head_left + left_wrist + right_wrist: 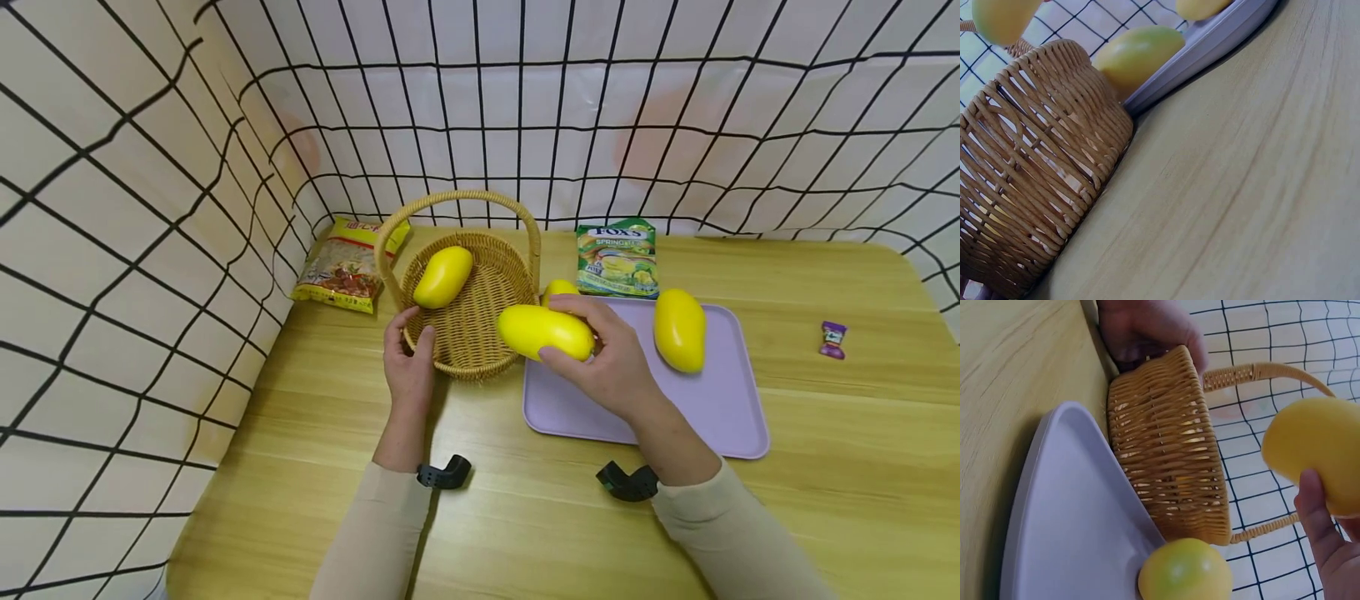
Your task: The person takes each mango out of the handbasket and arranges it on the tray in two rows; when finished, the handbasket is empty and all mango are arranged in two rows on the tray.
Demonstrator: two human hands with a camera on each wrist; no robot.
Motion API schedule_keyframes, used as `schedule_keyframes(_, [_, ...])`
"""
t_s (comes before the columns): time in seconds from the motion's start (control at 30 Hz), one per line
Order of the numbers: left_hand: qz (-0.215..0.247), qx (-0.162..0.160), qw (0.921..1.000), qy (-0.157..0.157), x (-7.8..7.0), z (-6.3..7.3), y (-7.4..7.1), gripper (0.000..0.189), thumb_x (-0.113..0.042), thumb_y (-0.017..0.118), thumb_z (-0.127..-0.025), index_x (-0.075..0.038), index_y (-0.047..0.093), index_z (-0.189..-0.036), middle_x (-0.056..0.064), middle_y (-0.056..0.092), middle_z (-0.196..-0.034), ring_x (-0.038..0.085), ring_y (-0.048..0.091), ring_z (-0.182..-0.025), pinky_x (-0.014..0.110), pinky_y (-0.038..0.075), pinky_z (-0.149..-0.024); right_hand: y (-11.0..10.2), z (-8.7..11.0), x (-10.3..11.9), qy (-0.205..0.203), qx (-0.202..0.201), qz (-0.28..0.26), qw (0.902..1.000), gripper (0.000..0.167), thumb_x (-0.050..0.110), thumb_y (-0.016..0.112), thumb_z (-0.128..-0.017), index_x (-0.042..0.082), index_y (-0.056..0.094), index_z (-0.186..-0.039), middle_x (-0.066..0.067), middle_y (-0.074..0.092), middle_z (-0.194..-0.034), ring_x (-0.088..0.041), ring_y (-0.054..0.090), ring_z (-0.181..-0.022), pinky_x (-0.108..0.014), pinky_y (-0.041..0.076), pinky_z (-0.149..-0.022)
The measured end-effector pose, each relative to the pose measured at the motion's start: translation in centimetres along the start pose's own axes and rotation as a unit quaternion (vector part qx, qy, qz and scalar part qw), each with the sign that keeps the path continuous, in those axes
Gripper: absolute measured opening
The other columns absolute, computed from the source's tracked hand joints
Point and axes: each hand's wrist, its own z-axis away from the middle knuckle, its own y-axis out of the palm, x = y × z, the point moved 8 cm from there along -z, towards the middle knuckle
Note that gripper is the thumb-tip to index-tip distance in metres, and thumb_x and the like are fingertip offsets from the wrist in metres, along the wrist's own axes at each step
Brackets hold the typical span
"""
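My right hand (611,358) grips a yellow mango (536,331) above the left edge of a purple tray (577,412), close to the wicker basket's right rim. In the right wrist view the thumb presses along the side of this mango (1319,450). My left hand (410,362) holds the near left rim of the wicker basket (468,362), its thumb at the rim. One mango (444,277) lies inside the basket, on the left. Two more are on the tray: one mango (679,331) at the right, and another mango (559,288) partly hidden behind the held one.
A bag of dried food (345,265) lies left of the basket. Behind the tray is a green Fox's candy packet (617,258). A small purple wrapped candy (832,340) lies far right on the wooden table (847,467). Black wire grid with white backing encloses the back and left.
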Motion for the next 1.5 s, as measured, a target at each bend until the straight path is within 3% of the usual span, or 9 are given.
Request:
schedule_keyframes(0.33, [0.004,0.001,1.0,-0.004,0.1,0.0,0.1,0.038,-0.013,0.065,-0.096,-0.005,0.06,-0.132,0.008,0.05,-0.148,0.019,0.039,-0.143,0.039,0.033,-0.114,-0.9,0.7,-0.1,0.04,0.059,-0.08,0.9943,0.073,-0.01,0.079,-0.078,0.008,0.051,-0.143,-0.007,0.051,-0.141,-0.021,0.058,-0.111,-0.022,0.054,-0.091])
schedule_keyframes(0.47, [0.007,0.0,1.0,-0.006,-0.3,0.1,0.1,0.037,-0.012,0.064,-0.096,-0.005,0.06,-0.132,0.009,0.05,-0.148,0.02,0.039,-0.144,0.04,0.032,-0.116,-1.9,1.2,-0.3,0.048,0.052,-0.111,0.9913,0.076,-0.015,0.074,-0.079,0.006,0.045,-0.146,-0.006,0.049,-0.141,-0.017,0.058,-0.109,-0.019,0.054,-0.092])
schedule_keyframes(0.6, [0.009,-0.003,0.9999,-0.004,-0.3,0.0,0.0,0.036,-0.011,0.064,-0.096,-0.005,0.061,-0.132,0.011,0.05,-0.147,0.022,0.04,-0.143,0.04,0.032,-0.115,-2.9,1.6,-0.8,0.064,0.036,-0.122,0.9897,0.065,-0.012,0.069,-0.084,0.006,0.047,-0.143,-0.004,0.052,-0.134,-0.014,0.061,-0.103,-0.018,0.054,-0.09])
schedule_keyframes(0.73, [0.008,-0.006,0.9999,-0.006,0.1,-0.2,-0.1,0.036,-0.01,0.064,-0.095,-0.006,0.061,-0.131,0.009,0.05,-0.147,0.021,0.041,-0.142,0.037,0.034,-0.112,-2.8,1.9,-1.6,0.106,0.049,-0.103,0.9878,0.054,-0.003,0.066,-0.091,0.01,0.047,-0.14,-0.005,0.056,-0.122,-0.015,0.061,-0.099,-0.021,0.056,-0.086])
schedule_keyframes(0.9, [0.008,-0.004,0.9998,-0.016,0.2,-0.2,0.0,0.035,-0.011,0.065,-0.096,-0.008,0.061,-0.131,0.006,0.049,-0.149,0.019,0.038,-0.145,0.037,0.032,-0.115,-2.3,2.0,-2.5,0.152,0.062,-0.058,0.9847,0.061,0.012,0.066,-0.098,0.016,0.035,-0.15,-0.014,0.051,-0.122,-0.021,0.06,-0.098,-0.024,0.056,-0.083])
schedule_keyframes(1.07, [-0.001,-0.006,0.9998,-0.018,0.3,-0.2,0.0,0.035,-0.014,0.065,-0.096,-0.01,0.062,-0.131,0.006,0.05,-0.149,0.019,0.039,-0.144,0.039,0.032,-0.117,-2.2,2.1,-3.0,0.138,0.063,-0.01,0.9884,0.056,0.015,0.059,-0.103,0.012,0.032,-0.151,-0.016,0.051,-0.12,-0.022,0.057,-0.098,-0.023,0.052,-0.083])
schedule_keyframes(1.17, [-0.002,-0.007,0.9999,-0.015,0.2,-0.1,0.0,0.035,-0.014,0.065,-0.096,-0.01,0.062,-0.13,0.007,0.05,-0.148,0.019,0.04,-0.142,0.039,0.033,-0.115,-2.1,2.3,-3.3,0.131,0.077,0.016,0.9883,0.057,0.019,0.054,-0.106,0.019,0.028,-0.157,-0.016,0.051,-0.12,-0.024,0.055,-0.099,-0.023,0.048,-0.085])
schedule_keyframes(1.37, [-0.002,-0.003,0.9999,-0.011,0.1,-0.1,0.0,0.037,-0.013,0.064,-0.096,-0.006,0.06,-0.132,0.007,0.05,-0.148,0.019,0.04,-0.143,0.039,0.033,-0.114,-1.7,3.0,-3.9,0.135,0.117,0.051,0.9826,0.053,0.024,0.043,-0.11,0.019,0.025,-0.159,-0.018,0.046,-0.14,-0.029,0.048,-0.111,-0.043,0.037,-0.101])
schedule_keyframes(1.5, [0.001,-0.003,1.0,-0.007,0.2,-0.1,0.0,0.037,-0.012,0.064,-0.096,-0.005,0.06,-0.132,0.008,0.05,-0.148,0.02,0.04,-0.143,0.037,0.033,-0.113,-1.1,3.5,-4.2,0.16,0.16,0.042,0.9731,0.052,0.021,0.044,-0.108,0.017,0.028,-0.157,-0.019,0.044,-0.143,-0.032,0.047,-0.115,-0.05,0.035,-0.102])
